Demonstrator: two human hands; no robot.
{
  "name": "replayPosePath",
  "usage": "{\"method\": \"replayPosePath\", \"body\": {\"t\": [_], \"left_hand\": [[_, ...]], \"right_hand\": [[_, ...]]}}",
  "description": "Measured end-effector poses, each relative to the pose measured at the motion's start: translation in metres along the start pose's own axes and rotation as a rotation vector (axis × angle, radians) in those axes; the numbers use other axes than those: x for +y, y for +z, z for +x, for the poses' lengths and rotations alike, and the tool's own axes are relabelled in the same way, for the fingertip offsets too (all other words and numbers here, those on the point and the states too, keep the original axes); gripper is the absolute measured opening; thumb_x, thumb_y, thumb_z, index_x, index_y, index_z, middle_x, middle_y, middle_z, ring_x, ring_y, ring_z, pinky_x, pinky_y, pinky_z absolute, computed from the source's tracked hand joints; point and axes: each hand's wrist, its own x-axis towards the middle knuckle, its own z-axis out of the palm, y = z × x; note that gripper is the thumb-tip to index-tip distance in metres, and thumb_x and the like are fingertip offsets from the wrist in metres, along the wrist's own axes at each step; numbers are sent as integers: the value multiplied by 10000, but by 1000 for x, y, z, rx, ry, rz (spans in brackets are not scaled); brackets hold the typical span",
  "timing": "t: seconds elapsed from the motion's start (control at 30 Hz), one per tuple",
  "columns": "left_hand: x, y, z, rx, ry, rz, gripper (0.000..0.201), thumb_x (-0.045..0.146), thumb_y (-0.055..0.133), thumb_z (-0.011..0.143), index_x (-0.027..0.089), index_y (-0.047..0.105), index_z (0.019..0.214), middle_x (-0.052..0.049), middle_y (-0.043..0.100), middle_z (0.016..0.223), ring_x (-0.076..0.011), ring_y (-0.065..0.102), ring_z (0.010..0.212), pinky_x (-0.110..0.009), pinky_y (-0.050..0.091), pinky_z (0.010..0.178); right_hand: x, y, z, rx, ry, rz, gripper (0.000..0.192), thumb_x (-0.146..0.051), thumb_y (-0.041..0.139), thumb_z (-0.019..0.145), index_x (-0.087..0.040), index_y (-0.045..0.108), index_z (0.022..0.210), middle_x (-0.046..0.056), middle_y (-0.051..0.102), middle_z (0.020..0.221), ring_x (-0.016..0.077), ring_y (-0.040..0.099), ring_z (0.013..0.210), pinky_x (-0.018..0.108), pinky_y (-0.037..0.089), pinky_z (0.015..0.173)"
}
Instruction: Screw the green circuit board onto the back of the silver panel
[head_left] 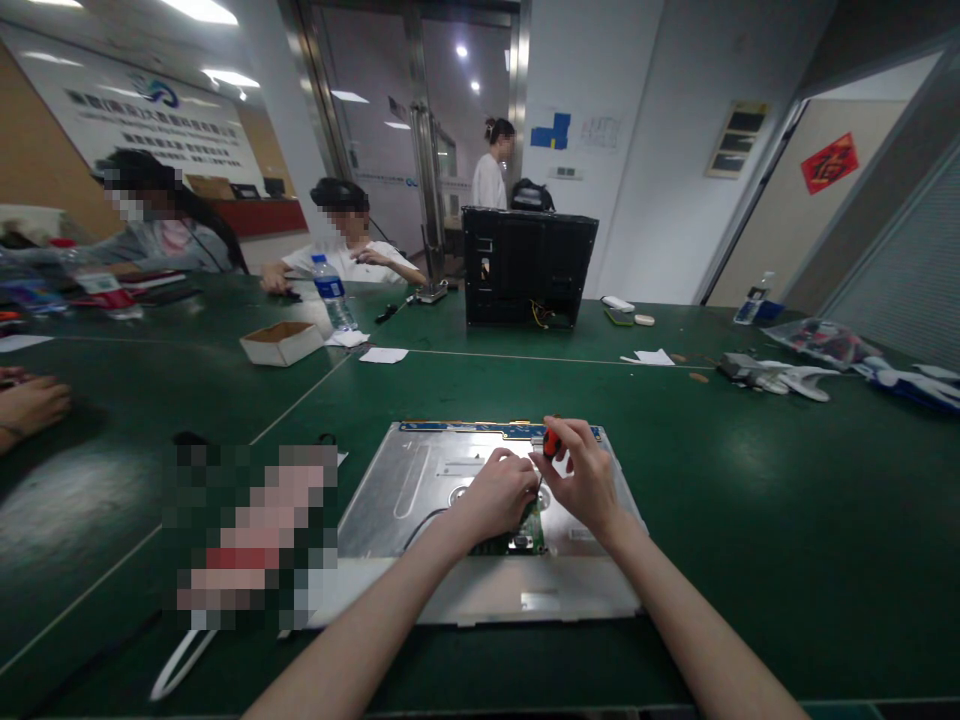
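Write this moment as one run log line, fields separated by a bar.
right hand: holds orange-handled screwdriver | left hand: rests on circuit board | metal panel: flat on green table

Electronics repair or assembly workshop inside an office building. Long green-matted workbench (750, 480), several people seated along it. Bare metal back of a display panel (420, 480) lying flat with a small circuit board (525, 535) exposed; black monitor chassis (529, 265) standing upright further down, wires hanging out. Glass doors (420, 120), ceiling downlights, company sign (150, 120) on the far wall, probably a reception desk below it, too blurred to confirm.
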Motion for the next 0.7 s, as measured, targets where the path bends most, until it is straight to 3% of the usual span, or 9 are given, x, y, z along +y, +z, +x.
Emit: {"method": "replayPosePath", "body": {"t": [0.13, 0.33, 0.57, 0.7], "left_hand": [[0, -1, 0, -9, -9, -4, 175, 99, 513, 864, 169, 672, 844, -70, 664, 899, -217, 614, 899, -376, 379, 894], [1, -1, -1, -10, -8, -9, 164, 115, 520, 871, 172, 674, 877, -72, 669, 903, -215, 616, 916, -372, 379, 905], [1, 0, 0, 10, -1, -2, 167, 109, 518, 865, 171, 672, 885, -77, 673, 905, -223, 621, 913, -378, 389, 892], [2, -3, 0, -4, -7, -11, 146, 113, 528, 869, 163, 664, 870, -78, 678, 902, -223, 625, 911, -376, 392, 890]], "right_hand": [[-1, 0, 1, -10, -6, 4, 441, -231, 550, 898, -255, 435, 1323, 51, 601, 943, 91, 557, 561, 191, 445, 472], [-3, 3, -1, 37, 31, 30, 449, -215, 520, 882, -185, 372, 1305, -51, 553, 646, 98, 497, 444, 200, 434, 435], [-2, 2, 0, -35, 23, 73, 454, -158, 512, 855, -220, 412, 1294, 81, 591, 1040, 82, 553, 564, 191, 444, 447], [-3, 1, 0, -45, 18, 56, 521, -148, 497, 856, -211, 365, 1356, 69, 591, 979, 93, 542, 557, 202, 438, 447]]}}
